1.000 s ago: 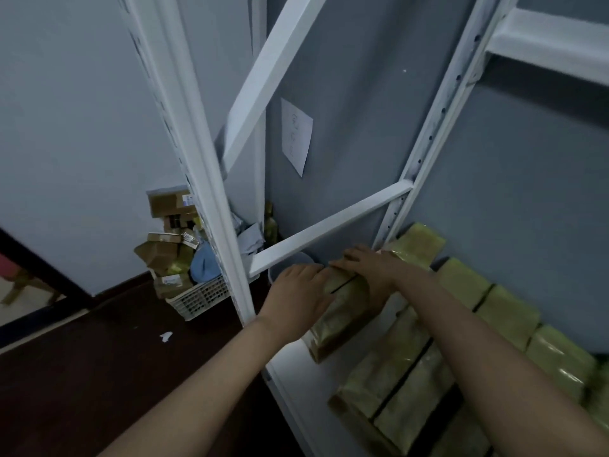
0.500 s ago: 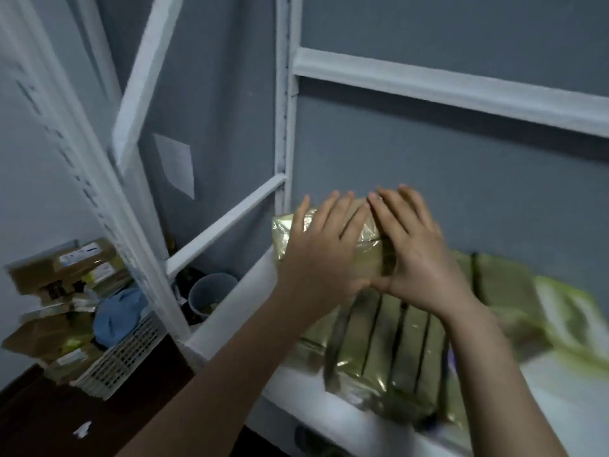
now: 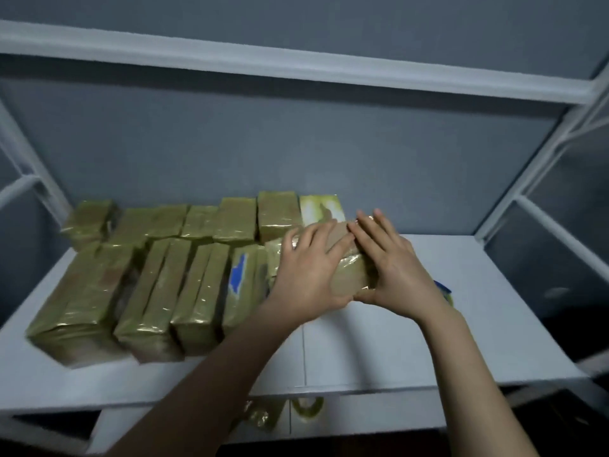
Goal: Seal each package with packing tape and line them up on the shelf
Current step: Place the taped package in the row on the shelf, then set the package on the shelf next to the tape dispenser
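Observation:
A package [image 3: 350,275] wrapped in yellowish tape lies at the right end of the front row on the white shelf [image 3: 478,311]. My left hand [image 3: 306,275] lies flat on its left side, fingers spread and straight. My right hand [image 3: 392,268] rests on its right side with fingers straight and the thumb at the near end. To the left, several taped packages [image 3: 158,291] stand side by side in the front row, one with a blue patch [image 3: 239,275]. A second row of packages [image 3: 230,219] stands behind them against the grey wall.
The upper shelf beam [image 3: 296,64] runs overhead. White uprights [image 3: 540,153] frame the right side. A small blue and yellow object [image 3: 445,290] peeks out beside my right wrist. A tape roll [image 3: 308,407] shows below the shelf edge. Bare shelf lies to the right.
My view swung right from the shelf's left end to its middle. Both hands carried the package from the left end to the right end of the front row and set it down.

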